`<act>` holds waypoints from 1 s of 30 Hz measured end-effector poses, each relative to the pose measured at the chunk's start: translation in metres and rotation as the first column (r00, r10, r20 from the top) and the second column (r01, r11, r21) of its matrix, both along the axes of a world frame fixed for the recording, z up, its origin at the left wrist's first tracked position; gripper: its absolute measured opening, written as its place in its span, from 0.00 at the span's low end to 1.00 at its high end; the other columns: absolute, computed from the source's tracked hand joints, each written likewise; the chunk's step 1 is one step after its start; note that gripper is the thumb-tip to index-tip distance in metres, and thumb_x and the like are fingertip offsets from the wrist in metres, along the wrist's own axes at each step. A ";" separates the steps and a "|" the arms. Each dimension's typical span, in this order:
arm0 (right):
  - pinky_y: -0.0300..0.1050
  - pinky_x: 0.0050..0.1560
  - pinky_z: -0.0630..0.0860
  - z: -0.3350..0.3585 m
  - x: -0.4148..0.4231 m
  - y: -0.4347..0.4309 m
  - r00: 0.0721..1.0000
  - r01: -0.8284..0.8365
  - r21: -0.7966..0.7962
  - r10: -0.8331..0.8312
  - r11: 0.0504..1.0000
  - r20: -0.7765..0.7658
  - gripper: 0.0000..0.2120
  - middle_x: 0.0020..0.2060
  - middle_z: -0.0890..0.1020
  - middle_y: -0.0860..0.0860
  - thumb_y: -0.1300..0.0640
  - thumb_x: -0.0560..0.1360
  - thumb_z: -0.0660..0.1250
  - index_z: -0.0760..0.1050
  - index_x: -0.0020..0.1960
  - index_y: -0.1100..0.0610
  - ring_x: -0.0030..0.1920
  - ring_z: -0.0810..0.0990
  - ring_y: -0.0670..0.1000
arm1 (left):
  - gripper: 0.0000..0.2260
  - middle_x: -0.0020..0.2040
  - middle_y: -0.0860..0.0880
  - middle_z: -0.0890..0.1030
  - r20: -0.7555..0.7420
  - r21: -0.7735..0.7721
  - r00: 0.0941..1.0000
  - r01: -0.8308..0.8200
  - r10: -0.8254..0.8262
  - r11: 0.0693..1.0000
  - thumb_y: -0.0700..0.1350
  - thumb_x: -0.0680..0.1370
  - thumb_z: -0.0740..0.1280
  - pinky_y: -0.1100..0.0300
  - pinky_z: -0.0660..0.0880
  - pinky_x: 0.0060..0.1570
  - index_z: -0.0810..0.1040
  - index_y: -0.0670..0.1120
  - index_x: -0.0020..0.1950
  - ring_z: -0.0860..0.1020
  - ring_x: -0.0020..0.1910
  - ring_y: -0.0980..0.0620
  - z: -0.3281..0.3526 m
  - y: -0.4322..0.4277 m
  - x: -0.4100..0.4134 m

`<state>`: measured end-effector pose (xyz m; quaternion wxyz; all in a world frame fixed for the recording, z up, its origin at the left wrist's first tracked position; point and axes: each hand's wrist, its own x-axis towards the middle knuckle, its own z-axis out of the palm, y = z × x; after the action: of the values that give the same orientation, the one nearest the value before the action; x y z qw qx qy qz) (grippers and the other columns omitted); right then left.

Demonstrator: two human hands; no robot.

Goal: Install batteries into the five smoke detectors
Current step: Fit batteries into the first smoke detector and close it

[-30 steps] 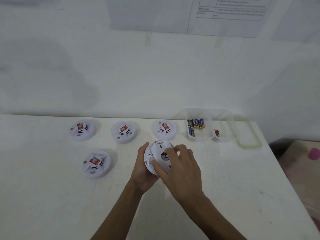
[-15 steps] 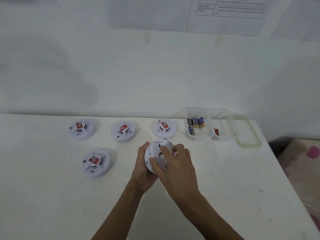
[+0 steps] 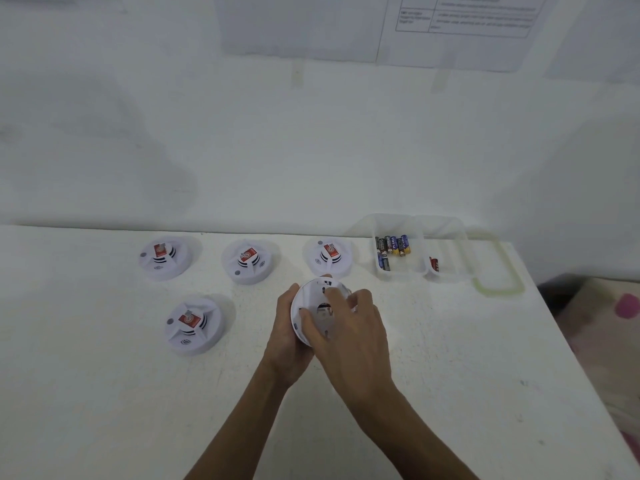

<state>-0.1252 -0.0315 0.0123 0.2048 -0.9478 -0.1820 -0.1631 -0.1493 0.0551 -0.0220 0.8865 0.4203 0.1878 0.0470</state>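
Smoke detector back-side up, left grip clasping its left rim, right grip curled over its back face

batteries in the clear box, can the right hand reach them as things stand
Probably yes: the batteries lie in the open clear box just beyond the right hand, nothing between. But that hand is on the held smoke detector and must let go first.

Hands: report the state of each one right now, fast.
Left hand: holds the detector by its rim, fingers curled round it.
Right hand: grips the detector's back with thumb and fingers.
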 end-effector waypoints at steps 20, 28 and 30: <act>0.32 0.38 0.73 0.008 -0.003 -0.021 0.976 -0.130 0.240 0.167 0.962 -0.142 0.15 0.42 0.82 0.54 0.47 0.69 0.67 0.80 0.50 0.55 0.35 0.82 0.49 | 0.29 0.50 0.47 0.84 0.032 -0.062 0.998 0.053 -0.051 0.997 0.66 0.57 0.75 0.53 0.80 0.49 0.84 0.52 0.52 0.81 0.50 0.46 -0.005 0.007 0.002; 0.37 0.42 0.82 0.006 -0.005 -0.034 0.951 -0.201 0.388 0.275 0.900 -0.143 0.20 0.49 0.82 0.52 0.43 0.75 0.60 0.80 0.52 0.56 0.45 0.82 0.49 | 0.27 0.45 0.46 0.85 -0.066 -0.204 0.998 -0.014 0.001 0.979 0.60 0.78 0.49 0.56 0.81 0.37 0.86 0.51 0.46 0.84 0.41 0.49 0.013 0.004 0.004; 0.42 0.48 0.81 0.007 -0.007 -0.035 0.944 -0.191 0.382 0.275 0.904 -0.181 0.27 0.53 0.81 0.50 0.34 0.74 0.55 0.79 0.56 0.54 0.49 0.80 0.49 | 0.25 0.43 0.47 0.86 -0.057 -0.124 0.998 0.012 -0.020 0.992 0.55 0.82 0.45 0.57 0.81 0.35 0.81 0.48 0.52 0.84 0.39 0.50 0.021 0.003 -0.001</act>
<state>-0.1321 -0.0665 0.0196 0.4123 -0.8779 -0.2368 -0.0567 -0.1504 0.0577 -0.0014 0.9053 0.3675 0.2124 0.0161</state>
